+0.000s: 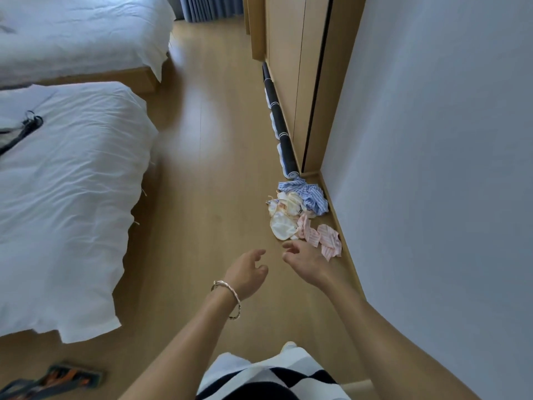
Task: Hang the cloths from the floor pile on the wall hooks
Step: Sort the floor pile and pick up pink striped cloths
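Cloths pile (300,215) sits centre-right of frame on the floor, strung out along the wall (432,197), up-frame of both our hands. Right hand (305,261) is nearer, just beside the pink striped cloth (328,243); left hand (248,272) sits lower-left. Both are loosely spread and hold nothing.

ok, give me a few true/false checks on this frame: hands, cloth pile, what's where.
1. The left hand and right hand both hold nothing. True.
2. The bracelet is on the right wrist. False: it is on the left wrist.
3. The cloth pile lies on the floor beside the wall. True.
4. The blue striped cloth is the piece nearest the hands. False: it lies at the far end; the pink striped cloth is nearest.
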Tool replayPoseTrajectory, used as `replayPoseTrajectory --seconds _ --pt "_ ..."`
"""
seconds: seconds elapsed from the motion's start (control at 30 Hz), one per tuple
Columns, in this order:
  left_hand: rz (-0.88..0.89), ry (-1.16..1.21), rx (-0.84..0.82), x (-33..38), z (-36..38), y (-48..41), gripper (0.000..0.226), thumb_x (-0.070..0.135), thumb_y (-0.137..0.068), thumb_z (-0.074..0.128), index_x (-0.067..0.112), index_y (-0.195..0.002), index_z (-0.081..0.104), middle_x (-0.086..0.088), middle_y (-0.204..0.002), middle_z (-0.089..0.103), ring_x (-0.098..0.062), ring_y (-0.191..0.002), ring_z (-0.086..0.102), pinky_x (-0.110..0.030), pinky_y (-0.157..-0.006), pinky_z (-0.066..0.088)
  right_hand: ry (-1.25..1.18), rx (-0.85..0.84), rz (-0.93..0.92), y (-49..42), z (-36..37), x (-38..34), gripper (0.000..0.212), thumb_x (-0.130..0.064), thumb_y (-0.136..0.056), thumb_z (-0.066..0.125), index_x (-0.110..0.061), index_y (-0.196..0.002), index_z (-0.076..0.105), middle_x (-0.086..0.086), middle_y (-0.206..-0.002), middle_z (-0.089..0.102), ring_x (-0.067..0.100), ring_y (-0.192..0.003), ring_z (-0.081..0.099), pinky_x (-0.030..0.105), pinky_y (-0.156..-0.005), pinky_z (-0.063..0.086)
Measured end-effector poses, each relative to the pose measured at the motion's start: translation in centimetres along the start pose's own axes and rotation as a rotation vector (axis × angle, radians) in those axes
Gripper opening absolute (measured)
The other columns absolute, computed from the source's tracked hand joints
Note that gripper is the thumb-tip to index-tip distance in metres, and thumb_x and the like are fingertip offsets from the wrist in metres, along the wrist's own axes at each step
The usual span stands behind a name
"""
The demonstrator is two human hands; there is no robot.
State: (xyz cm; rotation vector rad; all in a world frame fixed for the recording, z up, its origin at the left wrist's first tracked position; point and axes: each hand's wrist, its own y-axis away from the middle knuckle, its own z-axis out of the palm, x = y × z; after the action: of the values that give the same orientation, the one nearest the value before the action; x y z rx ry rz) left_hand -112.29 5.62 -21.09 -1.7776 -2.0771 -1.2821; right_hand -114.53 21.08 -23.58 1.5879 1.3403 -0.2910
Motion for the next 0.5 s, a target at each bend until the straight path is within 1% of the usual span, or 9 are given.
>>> replayPoseTrajectory --seconds 0.17,0.3,0.37,0.43,0.5 --pt "0.049 -0.036 -0.014 3.3 -0.3 -4.3 0.046 0.019 -0.094 0.048 0.02 -0.139 0.042 -0.001 -0.136 0.051 -0.016 -0.122 0.05 -0.019 -0.092 0.036 -0.035 -0.011 0.022 -3.3 -3.6 0.5 0.041 -0.026 -0.092 0.052 -0.017 -0.132 0.053 0.001 -0.129 0.057 0.016 -0.117 0.053 0.031 -0.1 0.043" --pt "0.07 -0.048 -0.052 5.1 -0.4 -7.8 0.047 0.019 -0.094 0.048 0.02 -0.14 0.041 -0.001 -0.137 0.051 -0.016 -0.12 0.051 -0.017 -0.086 0.034 -0.033 -0.013 0.067 -5.4 -5.4 1.0 0.041 -0.027 -0.092 0.051 -0.019 -0.132 0.053 0.0 -0.131 0.056 0.014 -0.115 0.053 0.028 -0.097 0.043" --pt "0.086 -0.05 -0.081 6.0 -0.4 -9.9 0.047 0.019 -0.094 0.048 0.019 -0.14 0.04 -0.001 -0.137 0.05 -0.016 -0.121 0.051 -0.017 -0.087 0.034 -0.022 -0.005 0.089 -6.7 -6.4 1.0 0.041 -0.028 -0.092 0.051 -0.02 -0.132 0.054 0.0 -0.132 0.056 0.014 -0.116 0.052 0.028 -0.098 0.042" --pt "0.119 -0.054 -0.105 7.3 -0.5 -12.4 0.048 0.019 -0.093 0.048 0.018 -0.14 0.04 -0.002 -0.137 0.05 -0.017 -0.123 0.05 -0.019 -0.092 0.035 -0.017 0.006 0.108 -8.2 -7.7 0.8 0.041 -0.026 -0.093 0.05 -0.018 -0.134 0.052 0.001 -0.134 0.054 0.015 -0.121 0.05 0.026 -0.098 0.039" --pt "0.15 -0.048 -0.135 8.7 -0.7 -15.3 0.048 0.018 -0.093 0.049 0.018 -0.14 0.04 -0.002 -0.137 0.051 -0.017 -0.123 0.05 -0.02 -0.093 0.036 -0.013 0.046 0.125 -10.2 -9.5 0.4 0.042 -0.023 -0.095 0.049 -0.015 -0.136 0.051 0.003 -0.138 0.052 0.016 -0.125 0.048 0.025 -0.098 0.038"
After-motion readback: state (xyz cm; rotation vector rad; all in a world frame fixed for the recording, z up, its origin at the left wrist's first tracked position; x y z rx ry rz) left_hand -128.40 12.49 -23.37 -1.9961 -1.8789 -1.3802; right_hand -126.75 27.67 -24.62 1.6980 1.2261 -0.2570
